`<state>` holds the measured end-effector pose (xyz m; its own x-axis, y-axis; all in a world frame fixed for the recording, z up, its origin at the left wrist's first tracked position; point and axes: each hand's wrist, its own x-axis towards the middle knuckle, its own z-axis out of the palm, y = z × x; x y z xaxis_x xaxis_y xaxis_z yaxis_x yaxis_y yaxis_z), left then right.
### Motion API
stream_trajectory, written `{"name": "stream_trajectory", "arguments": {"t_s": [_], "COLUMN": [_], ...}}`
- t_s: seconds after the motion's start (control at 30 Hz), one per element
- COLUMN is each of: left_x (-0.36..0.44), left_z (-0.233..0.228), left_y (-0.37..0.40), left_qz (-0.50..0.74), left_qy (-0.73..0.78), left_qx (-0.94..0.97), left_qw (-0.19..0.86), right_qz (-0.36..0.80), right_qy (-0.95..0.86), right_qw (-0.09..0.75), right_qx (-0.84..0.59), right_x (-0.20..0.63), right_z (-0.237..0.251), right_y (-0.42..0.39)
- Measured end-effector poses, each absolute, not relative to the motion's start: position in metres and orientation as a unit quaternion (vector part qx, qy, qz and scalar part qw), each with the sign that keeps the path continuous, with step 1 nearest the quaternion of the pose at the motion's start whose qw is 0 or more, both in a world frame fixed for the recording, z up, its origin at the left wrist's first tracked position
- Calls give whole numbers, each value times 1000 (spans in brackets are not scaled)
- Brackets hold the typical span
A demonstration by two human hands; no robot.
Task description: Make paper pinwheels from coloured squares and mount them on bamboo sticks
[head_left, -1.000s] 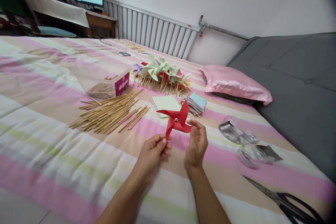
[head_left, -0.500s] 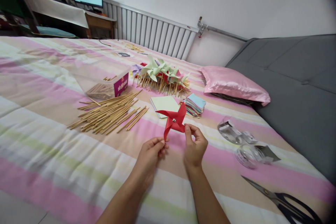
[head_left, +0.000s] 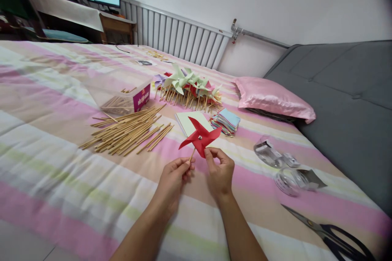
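1. Fingers (head_left: pixel 184 168) of the left hand (head_left: pixel 174 179) pinch the thin stick (head_left: pixel 192 154) below the red pinwheel (head_left: pixel 204 140), thumb pressed against the curled fingers; the right hand (head_left: pixel 221 173) has thumb and forefinger closed at the edge of its lowest blade.
2. Held up just above the bed (head_left: pixel 92 200), between the hands, this pinwheel looks essentially put together: blades folded in, shiny pin at the centre, stick attached behind. Whether the pin is fully secured cannot be told.
3. Its four blades show as plain, bright red paper with pointed tips, cleanly curved, the whole wheel tilted slightly; no tear is visible.
4. Just beyond it lie pale sheets (head_left: pixel 188 121) and a stack of coloured paper squares (head_left: pixel 227 120), apparently not yet folded.
5. Farther out, a cluster of pinwheels on sticks (head_left: pixel 179 82) seems to be finished work, mostly pale green in front.
6. To the left, many loose sticks (head_left: pixel 128 134) lie beside a clear box (head_left: pixel 141 98) holding more, so plenty of material appears unused.
7. On the right are clear containers (head_left: pixel 289 181) and, nearer, scissors (head_left: pixel 311 224), both out of the hands.
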<state>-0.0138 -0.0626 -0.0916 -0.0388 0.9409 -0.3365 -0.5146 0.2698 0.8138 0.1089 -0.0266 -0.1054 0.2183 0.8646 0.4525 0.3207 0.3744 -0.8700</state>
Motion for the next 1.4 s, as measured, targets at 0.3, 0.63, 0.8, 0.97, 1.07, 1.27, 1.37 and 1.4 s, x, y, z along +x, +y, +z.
{"name": "stream_trajectory", "arguments": {"t_s": [0.3, 0.63, 0.8, 0.97, 1.07, 1.27, 1.37, 1.4], "left_x": [-14, -13, -13, -13, -12, -12, -12, -12], "left_z": [-91, -92, -90, -90, -91, -90, -88, -88], "left_y": [-63, -65, -64, -64, -64, -64, -65, -65], "left_qz": [551, 531, 527, 528, 529, 531, 530, 530], "left_qy": [453, 459, 463, 462, 460, 460, 464, 465], "left_qx": [242, 265, 265, 266, 269, 270, 270, 270], "left_qw": [658, 661, 662, 661, 661, 659, 657, 656], "right_qz": [247, 276, 268, 273, 282, 299, 306, 306], "right_qy": [-570, -519, -517, -514, -508, -511, -532, -536], "right_qw": [586, 642, 643, 642, 645, 639, 625, 623], "right_qx": [-520, -492, -497, -499, -497, -492, -483, -481], "right_x": [108, 108, 108, 107, 107, 107, 106, 106], "right_z": [-103, -105, -106, -107, -108, -109, -109, -109], "right_y": [-28, -26, -25, -24, -24, -25, -26, -27]}}
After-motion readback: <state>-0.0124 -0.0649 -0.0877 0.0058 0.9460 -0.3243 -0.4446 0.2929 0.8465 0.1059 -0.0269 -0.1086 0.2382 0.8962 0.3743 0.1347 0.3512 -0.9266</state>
